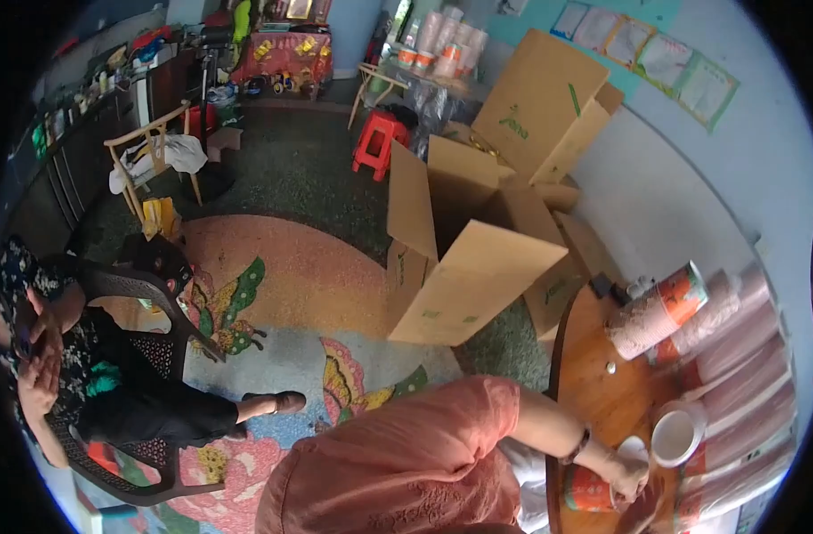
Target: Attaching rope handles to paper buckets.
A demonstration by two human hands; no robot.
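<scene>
My left arm, in a coral sleeve with a band at the wrist, reaches over the wooden table at the lower right. My left hand has its fingers curled at the end of an orange-patterned paper cup and appears to grip it. A small white piece shows just above the knuckles. Below it, my right hand is only partly visible and blurred near the lower edge; its fingers cannot be made out. Beside my left hand stands a white paper cup, its round mouth facing up.
Stacked paper cups lean on the wooden table, beside plastic-wrapped stacks. An open cardboard box stands beyond it. A person sits in a dark chair at left. A red stool and a wooden chair stand farther back.
</scene>
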